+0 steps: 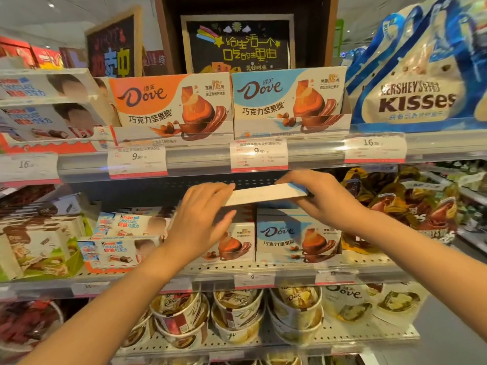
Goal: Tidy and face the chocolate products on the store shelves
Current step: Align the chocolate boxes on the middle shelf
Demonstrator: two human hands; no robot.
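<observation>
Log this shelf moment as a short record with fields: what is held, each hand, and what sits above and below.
held item: flat white carton with a blue edge, held level between the two shelves
left hand: grips the carton's left end
right hand: grips the carton's right end, fingers over the top
below: blue Dove chocolate box faced forward on the middle shelf
above: orange Dove display box and blue Dove display box side by side
right of those: blue Hershey's Kisses bag

top-shelf Dove box L (171, 106): orange/white | Dove box R (288, 100): lt blue/white | Kisses bag (411, 96): blue/cream
</observation>
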